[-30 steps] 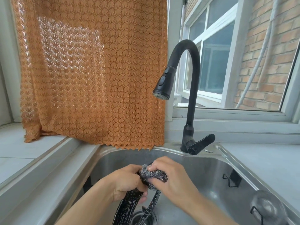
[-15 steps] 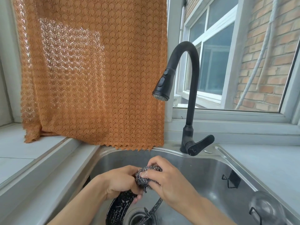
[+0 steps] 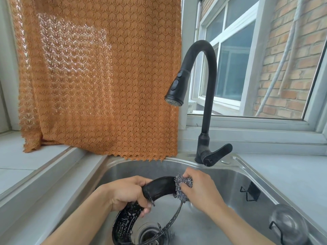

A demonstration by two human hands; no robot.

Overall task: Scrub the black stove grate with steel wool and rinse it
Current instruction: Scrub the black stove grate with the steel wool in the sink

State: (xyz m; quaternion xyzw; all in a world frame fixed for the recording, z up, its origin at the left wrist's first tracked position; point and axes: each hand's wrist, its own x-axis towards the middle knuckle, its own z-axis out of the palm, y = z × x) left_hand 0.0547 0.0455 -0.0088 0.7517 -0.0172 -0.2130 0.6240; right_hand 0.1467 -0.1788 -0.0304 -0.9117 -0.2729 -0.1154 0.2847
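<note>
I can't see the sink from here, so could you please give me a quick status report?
Left hand grips grate over sink. Right hand presses steel wool on its top arc. Faucet dry, rinse not begun. Nothing in the way.

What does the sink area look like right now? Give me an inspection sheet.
Surface: stainless sink, drain strainer in place.
Job's things: black stove grate held on edge over the drain, lower part soapy; steel wool pressed on its upper rim.
Clutter: clear glass lid and black wire clip at the sink's right wall.
Grippers: left hand grips the grate; right hand grips the steel wool.
Cables: nothing seen.
Surroundings: black faucet, no water running; orange curtain; window, brick wall outside.
</note>
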